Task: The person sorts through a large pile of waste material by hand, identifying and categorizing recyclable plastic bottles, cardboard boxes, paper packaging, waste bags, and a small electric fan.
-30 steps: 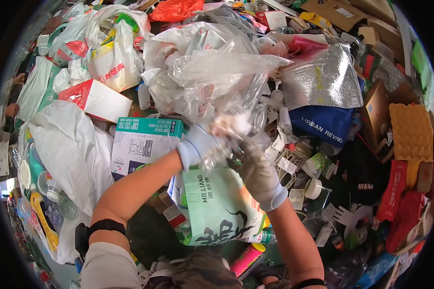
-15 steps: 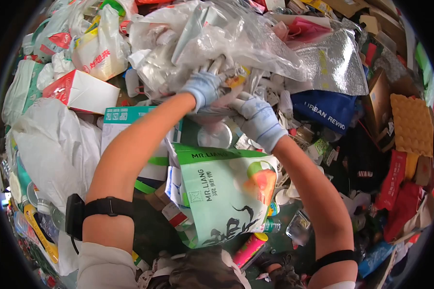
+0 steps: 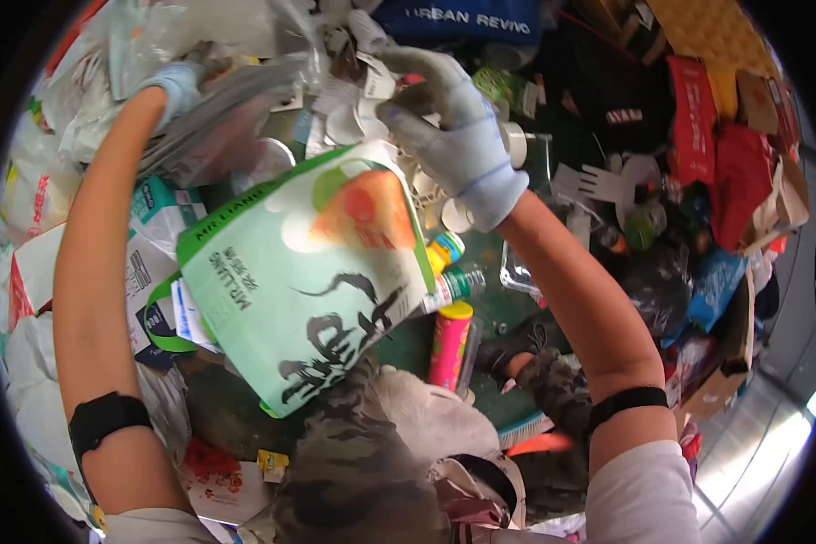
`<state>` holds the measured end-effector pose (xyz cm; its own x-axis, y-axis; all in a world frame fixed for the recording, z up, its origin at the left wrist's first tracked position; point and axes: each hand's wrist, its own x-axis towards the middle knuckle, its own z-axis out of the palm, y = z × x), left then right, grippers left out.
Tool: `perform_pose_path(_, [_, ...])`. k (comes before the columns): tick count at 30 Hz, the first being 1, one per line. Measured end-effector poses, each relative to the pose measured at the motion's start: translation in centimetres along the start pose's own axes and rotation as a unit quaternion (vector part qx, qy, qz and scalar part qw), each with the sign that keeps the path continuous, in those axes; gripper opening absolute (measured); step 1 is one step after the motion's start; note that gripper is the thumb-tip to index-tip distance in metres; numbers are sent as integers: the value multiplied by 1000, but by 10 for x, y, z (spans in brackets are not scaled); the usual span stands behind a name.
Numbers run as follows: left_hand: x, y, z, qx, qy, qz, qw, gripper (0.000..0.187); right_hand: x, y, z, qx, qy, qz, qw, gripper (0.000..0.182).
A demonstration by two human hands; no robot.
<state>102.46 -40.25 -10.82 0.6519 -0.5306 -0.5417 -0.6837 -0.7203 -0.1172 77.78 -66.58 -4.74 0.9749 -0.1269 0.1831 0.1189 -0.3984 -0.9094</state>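
My left hand [image 3: 174, 89], in a pale blue work glove, is at the upper left. Its partly hidden fingers are closed on a crumpled clear-grey plastic bag [image 3: 231, 113]. My right hand [image 3: 458, 136], gloved as well, is raised above small white cups and scraps. Thumb and fingers are curved apart with nothing between them. Just below it stands a light green MR.LIANG bag [image 3: 308, 272] with a fruit picture, tilted. Beside that bag lie a small bottle with a green cap [image 3: 458, 286] and a pink tube with a yellow lid [image 3: 449, 344].
Mixed waste surrounds me. A blue URBAN REVIVO bag [image 3: 462, 23] lies at the top, a red packet [image 3: 691, 118] and a yellow egg-crate sheet [image 3: 712, 32] at the right. White plastic forks [image 3: 598, 184] lie right of my forearm. My camouflage-clad legs [image 3: 354, 453] are at the bottom.
My left hand has moved left with the plastic bag. My right hand has come off the plastic and opened. The view has turned and shifted right, and the MR.LIANG bag appears more tilted.
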Motion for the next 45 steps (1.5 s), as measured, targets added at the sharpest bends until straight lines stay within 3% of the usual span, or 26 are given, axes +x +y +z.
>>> perform_pose_path(1, [-10, -4, -4, 6, 37, 36, 999, 48, -29, 9, -9, -26, 39, 30, 998, 38])
perform_pose_path(3, [-46, 9, -30, -69, 0, -82, 994, 56, -98, 23, -21, -114, 53, 54, 991, 37])
perform_pose_path(5, [-100, 37, -55, -5, 75, -99, 992, 59, -177, 37, -28, -224, -7, 42, 974, 46])
perform_pose_path(7, [-149, 63, -71, -86, 138, -157, 974, 60, -241, 29, -22, -309, -156, 84, 934, 68])
perform_pose_path(8, [-168, 65, -65, -150, 239, -137, 950, 62, -268, 41, -10, -342, -191, 53, 919, 73])
perform_pose_path(11, [-226, 123, -49, -404, 438, -121, 794, 69, -280, 48, 13, -380, -258, 94, 883, 75])
perform_pose_path(13, [-262, 166, -24, -389, 485, -138, 771, 76, -267, 55, 23, -489, -372, 139, 777, 67])
perform_pose_path(14, [-280, 183, 1, -435, 453, -180, 757, 85, -271, 79, 27, -526, -331, 104, 777, 55])
perform_pose_path(15, [-296, 204, 21, -565, 404, -181, 696, 92, -262, 86, 22, -540, -254, 89, 797, 50])
perform_pose_path(17, [-313, 238, 49, -718, 359, -104, 587, 96, -249, 113, -2, -562, -196, 55, 801, 41])
perform_pose_path(19, [-310, 274, 47, -768, 371, -117, 509, 73, -232, 130, -38, -573, -148, 85, 802, 37])
perform_pose_path(21, [-305, 270, 59, -694, 206, -132, 677, 50, -222, 137, -67, -571, -77, 165, 800, 53])
perform_pose_path(23, [-281, 265, 43, -469, 350, -31, 811, 24, -200, 117, -96, -483, -128, 417, 759, 78])
perform_pose_path(24, [-270, 262, 18, -366, 387, 37, 846, 21, -204, 120, -107, -441, -101, 469, 758, 82])
perform_pose_path(25, [-259, 262, 7, -273, 402, 88, 869, 23, -214, 123, -115, -447, -100, 464, 758, 82])
perform_pose_path(27, [-253, 261, -7, -148, 210, 150, 955, 34, -243, 131, -128, -325, -15, 430, 842, 85])
perform_pose_path(29, [-249, 271, -16, -75, 200, 208, 955, 15, -263, 125, -127, -335, -31, 377, 863, 88])
perform_pose_path(31, [-253, 282, -35, -41, 196, 226, 953, 14, -269, 117, -123, -397, -17, 329, 857, 86])
perform_pose_path(32, [-259, 288, -49, -41, 194, 215, 956, 15, -266, 120, -124, -341, 65, 274, 897, 83])
perform_pose_path(33, [-250, 297, -39, -29, 152, 269, 951, 15, -262, 120, -125, -281, 144, 215, 924, 80])
perform_pose_path(36, [-249, 313, -25, -6, 150, 366, 918, 9, -187, 35, -117, 120, 227, 260, 931, 78])
perform_pose_path(39, [-247, 328, -18, 38, 80, 427, 900, 9, -114, -29, -105, 194, 134, 171, 957, 85])
perform_pose_path(41, [-240, 333, -27, -29, -24, 428, 903, 16, -79, -59, -86, 142, 29, 94, 985, 88])
perform_pose_path(42, [-240, 339, -5, -27, 121, 410, 904, 13, -67, -83, -75, 37, -23, 25, 999, 92])
perform_pose_path(44, [-238, 346, -40, -51, -29, 382, 922, 29, -57, -122, -44, -86, -92, -121, 985, 95])
perform_pose_path(45, [-235, 352, -35, -48, -21, 411, 910, 29, -52, -142, -30, -107, -179, -125, 970, 88])
